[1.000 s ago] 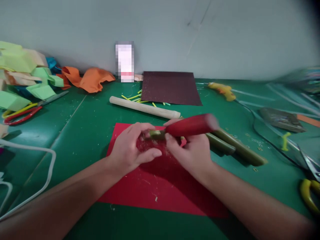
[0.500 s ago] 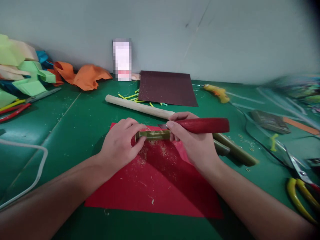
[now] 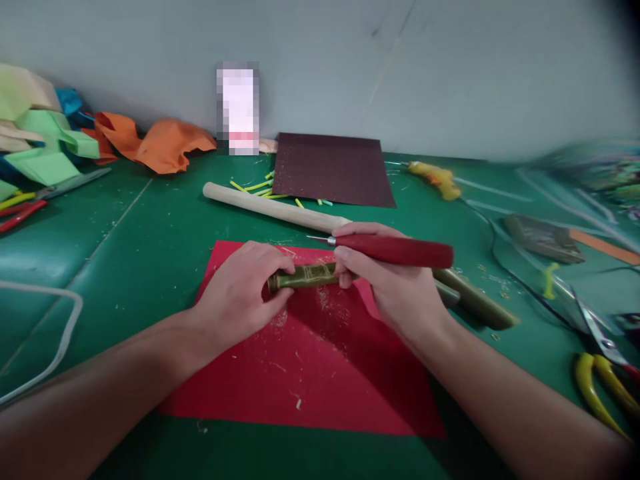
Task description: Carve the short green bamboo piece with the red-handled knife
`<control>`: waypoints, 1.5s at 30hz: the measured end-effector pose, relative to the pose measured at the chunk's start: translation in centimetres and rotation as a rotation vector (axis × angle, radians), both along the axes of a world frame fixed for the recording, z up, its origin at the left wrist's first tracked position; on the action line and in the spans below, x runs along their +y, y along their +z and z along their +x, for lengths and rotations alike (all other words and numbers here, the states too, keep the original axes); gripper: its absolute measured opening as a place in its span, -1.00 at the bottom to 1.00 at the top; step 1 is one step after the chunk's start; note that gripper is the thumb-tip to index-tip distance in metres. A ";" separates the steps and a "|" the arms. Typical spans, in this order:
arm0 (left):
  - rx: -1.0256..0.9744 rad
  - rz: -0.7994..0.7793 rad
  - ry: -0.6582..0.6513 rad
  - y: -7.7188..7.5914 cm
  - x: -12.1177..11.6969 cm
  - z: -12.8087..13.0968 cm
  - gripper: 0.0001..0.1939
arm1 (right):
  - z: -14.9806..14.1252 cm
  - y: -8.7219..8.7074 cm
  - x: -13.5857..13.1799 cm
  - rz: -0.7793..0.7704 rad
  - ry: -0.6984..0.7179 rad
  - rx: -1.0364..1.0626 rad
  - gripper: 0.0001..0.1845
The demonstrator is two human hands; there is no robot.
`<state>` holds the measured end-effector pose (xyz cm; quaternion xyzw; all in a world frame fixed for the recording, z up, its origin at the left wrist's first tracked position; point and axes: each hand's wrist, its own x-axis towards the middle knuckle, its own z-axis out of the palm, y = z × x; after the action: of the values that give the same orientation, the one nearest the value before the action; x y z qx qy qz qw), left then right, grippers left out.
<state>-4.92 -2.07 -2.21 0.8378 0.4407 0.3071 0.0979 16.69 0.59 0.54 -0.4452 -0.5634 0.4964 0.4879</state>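
My left hand (image 3: 240, 293) pinches the left end of a short green bamboo piece (image 3: 305, 276) that lies across a red paper sheet (image 3: 310, 373). My right hand (image 3: 395, 287) grips a carving knife with a red handle (image 3: 395, 251); its thin metal blade points left, just above the bamboo piece. The right fingers also touch the bamboo's right end. Pale shavings are scattered over the red sheet under the bamboo.
A wooden dowel (image 3: 270, 208) lies behind the red sheet, with a dark brown sheet (image 3: 333, 170) beyond it. More green bamboo sticks (image 3: 475, 303) lie to the right. Yellow-handled scissors (image 3: 600, 383), a yellow glue gun (image 3: 433, 178), coloured paper scraps (image 3: 55, 147) and a white cable (image 3: 55, 340) surround the work area.
The bamboo piece has turned in my hands and now shows carved marks. The knife has lifted off it, and its blade now points left above it.
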 end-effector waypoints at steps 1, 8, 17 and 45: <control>0.001 -0.013 -0.003 0.0 0.1 0.0 -0.84 | 0.0 -0.1 0.0 0.017 0.007 0.007 -0.78; 0.004 -0.055 0.009 0.0 0.1 0.1 -0.76 | -0.8 -0.4 0.1 0.038 -0.088 -0.065 -0.79; 0.030 -0.101 0.018 0.0 0.0 0.4 -0.70 | -1.1 -0.4 0.3 0.026 -0.032 -0.163 -0.80; 0.069 -0.157 0.023 -0.1 0.7 1.4 -0.81 | -3.1 -0.8 1.0 0.107 -0.087 -0.243 -0.84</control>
<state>-3.50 -1.38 -2.31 0.8324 0.4763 0.2436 0.1447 13.64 1.61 -0.30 -0.4994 -0.6243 0.3864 0.4599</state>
